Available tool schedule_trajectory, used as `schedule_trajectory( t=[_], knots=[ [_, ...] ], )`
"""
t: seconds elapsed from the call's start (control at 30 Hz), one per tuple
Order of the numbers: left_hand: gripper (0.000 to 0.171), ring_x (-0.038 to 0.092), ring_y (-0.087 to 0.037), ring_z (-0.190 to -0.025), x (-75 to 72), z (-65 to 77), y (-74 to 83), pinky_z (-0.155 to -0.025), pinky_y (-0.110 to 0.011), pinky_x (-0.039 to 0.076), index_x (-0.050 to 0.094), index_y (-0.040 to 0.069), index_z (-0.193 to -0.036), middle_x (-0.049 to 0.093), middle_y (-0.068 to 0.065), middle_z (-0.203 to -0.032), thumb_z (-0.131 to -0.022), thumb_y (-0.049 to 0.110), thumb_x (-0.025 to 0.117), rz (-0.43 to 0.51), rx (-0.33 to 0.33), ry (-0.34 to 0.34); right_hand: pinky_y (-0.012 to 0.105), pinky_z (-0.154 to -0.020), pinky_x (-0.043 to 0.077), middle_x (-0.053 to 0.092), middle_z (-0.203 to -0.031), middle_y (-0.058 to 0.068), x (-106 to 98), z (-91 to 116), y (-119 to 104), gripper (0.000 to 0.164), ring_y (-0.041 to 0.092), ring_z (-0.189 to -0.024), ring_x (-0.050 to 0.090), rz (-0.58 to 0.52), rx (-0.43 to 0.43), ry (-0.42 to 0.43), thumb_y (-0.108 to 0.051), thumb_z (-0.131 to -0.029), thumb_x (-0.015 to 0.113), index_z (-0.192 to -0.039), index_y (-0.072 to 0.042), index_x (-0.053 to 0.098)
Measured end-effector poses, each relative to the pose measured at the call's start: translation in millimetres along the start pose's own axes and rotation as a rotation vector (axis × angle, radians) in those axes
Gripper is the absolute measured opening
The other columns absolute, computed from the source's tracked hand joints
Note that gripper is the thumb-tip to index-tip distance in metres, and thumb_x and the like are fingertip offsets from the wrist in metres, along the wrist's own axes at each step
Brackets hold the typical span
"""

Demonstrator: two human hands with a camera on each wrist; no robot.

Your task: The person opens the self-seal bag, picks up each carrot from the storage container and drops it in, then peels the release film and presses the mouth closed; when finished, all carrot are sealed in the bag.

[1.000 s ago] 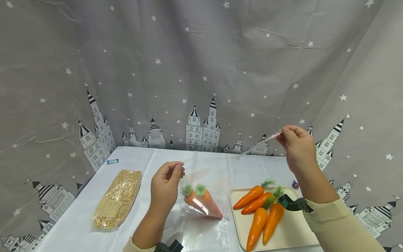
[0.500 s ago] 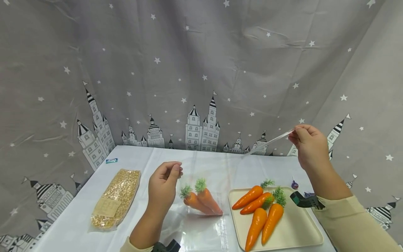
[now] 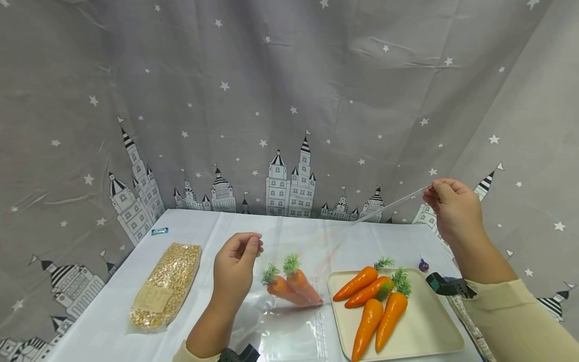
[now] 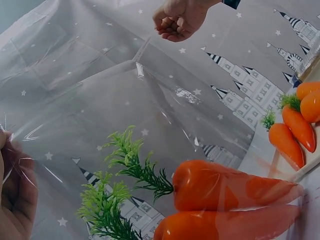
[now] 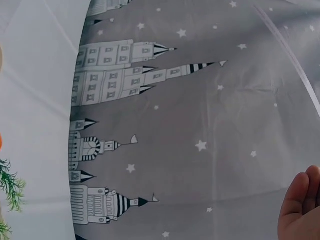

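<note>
A clear plastic bag [image 3: 294, 334] with two orange carrots [image 3: 298, 287] in it, green tops up, stands in the middle over the white table. My left hand [image 3: 236, 266] pinches the bag's upper left edge between thumb and fingers; the left wrist view shows the film [image 4: 115, 85] stretched out from those fingers. Higher up and to the right, my right hand [image 3: 459, 216] pinches the end of a narrow clear strip [image 3: 393, 205]. This strip slants down toward the bag's top edge, and part of it [image 5: 295, 60] crosses the right wrist view.
Right of the bag, a cream tray [image 3: 429, 327] holds several more carrots [image 3: 372, 324]. A packet of yellow grains [image 3: 169, 281] lies at the left, with a small blue-green packet [image 3: 160, 231] behind it. A small purple item [image 3: 423, 265] lies beyond the tray.
My right hand has moved right, drawing the strip out longer and straighter. The carrots in the bag have shifted a little, their tops now higher. The left hand has hardly moved.
</note>
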State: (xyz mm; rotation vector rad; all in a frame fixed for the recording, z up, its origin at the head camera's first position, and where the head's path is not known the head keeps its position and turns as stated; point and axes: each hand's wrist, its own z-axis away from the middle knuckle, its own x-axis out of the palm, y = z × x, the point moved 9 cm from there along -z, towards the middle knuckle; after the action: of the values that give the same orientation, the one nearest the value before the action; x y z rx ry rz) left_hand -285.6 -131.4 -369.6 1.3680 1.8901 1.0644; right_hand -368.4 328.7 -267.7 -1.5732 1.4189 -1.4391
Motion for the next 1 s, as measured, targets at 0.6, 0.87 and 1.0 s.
schedule_trajectory(
  t=[0.6,0.87,1.0],
  knots=[
    [0.016,0.068,-0.01,-0.082,-8.8,0.8,-8.3,-0.076,-0.019,0.058,0.072,0.001,-0.105,0.071,-0.01,-0.093,-0.105,0.014,0.064,-0.014,-0.044,0.036,0.011,-0.075,0.054,0.059,-0.104,-0.002,-75,-40,42,0.028,0.004,-0.091,0.059,0.689,0.086,0.097,-0.031,-0.109,0.053,-0.116,-0.006,0.063],
    [0.014,0.068,-0.01,-0.082,-9.1,2.5,-11.0,-0.076,-0.019,0.058,0.073,0.004,-0.105,0.071,-0.01,-0.093,-0.105,0.015,0.065,-0.03,-0.075,0.035,0.026,-0.071,0.052,0.059,-0.122,0.016,-139,-53,67,0.056,0.02,-0.101,0.055,1.039,0.182,0.089,-0.042,-0.109,0.041,-0.139,0.003,0.055],
    [0.013,0.068,-0.01,-0.081,-8.9,2.1,-10.9,-0.076,-0.019,0.058,0.073,0.005,-0.104,0.071,-0.011,-0.093,-0.105,0.014,0.065,-0.025,-0.076,0.036,0.032,-0.075,0.05,0.058,-0.126,0.023,-150,-52,78,0.056,0.03,-0.107,0.055,1.101,0.231,0.036,-0.041,-0.11,0.042,-0.139,0.005,0.055]
  ],
)
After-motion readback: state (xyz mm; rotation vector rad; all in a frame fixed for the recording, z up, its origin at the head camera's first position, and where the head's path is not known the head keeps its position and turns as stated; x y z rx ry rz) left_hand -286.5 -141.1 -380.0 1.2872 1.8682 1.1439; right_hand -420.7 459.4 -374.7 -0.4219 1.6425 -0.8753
